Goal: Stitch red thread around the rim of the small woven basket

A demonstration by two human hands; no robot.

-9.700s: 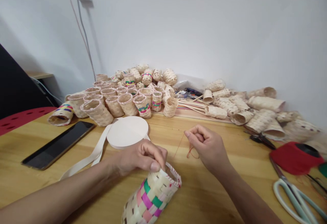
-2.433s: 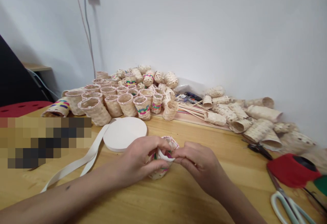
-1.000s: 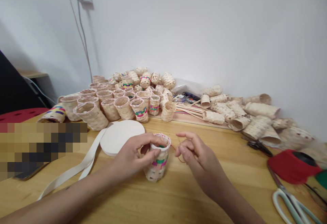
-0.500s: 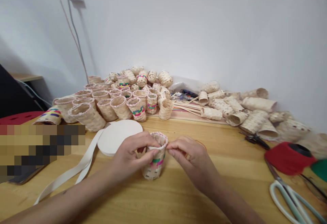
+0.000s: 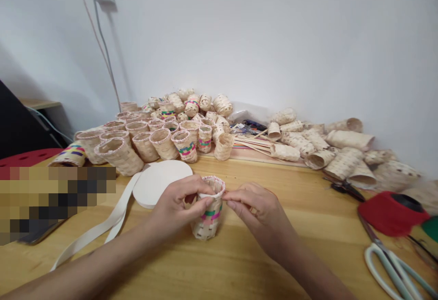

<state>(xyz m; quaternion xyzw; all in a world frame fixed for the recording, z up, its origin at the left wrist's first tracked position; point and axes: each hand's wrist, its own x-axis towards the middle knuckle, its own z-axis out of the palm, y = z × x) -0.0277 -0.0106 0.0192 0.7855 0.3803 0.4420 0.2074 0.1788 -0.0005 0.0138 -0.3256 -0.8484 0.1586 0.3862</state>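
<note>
A small woven bamboo basket (image 5: 208,227) stands upright on the table, with green, pink and magenta strips round its side. White tape and reddish stitching run along its rim. My left hand (image 5: 185,199) pinches the rim on the left, fingers inside and thumb outside. At the right side of the rim, my right hand (image 5: 255,204) is closed, thumb and forefinger pressed together. Whatever sits in that pinch is too small to make out; a bit of thin reddish thread shows behind the knuckles. Left of the basket lies a roll of white tape (image 5: 163,183), its loose end trailing forward.
Several finished-looking baskets (image 5: 164,144) crowd the back left. Unrimmed woven tubes (image 5: 344,161) are heaped at the back right, with thin sticks (image 5: 255,144) between. White-handled scissors (image 5: 388,254) and a red thread spool (image 5: 390,213) lie on the right. A wall rises behind.
The whole view has shifted slightly. My right hand has turned a little and stays at the rim, and the thread loop behind it shows less. My left hand keeps its hold.
</note>
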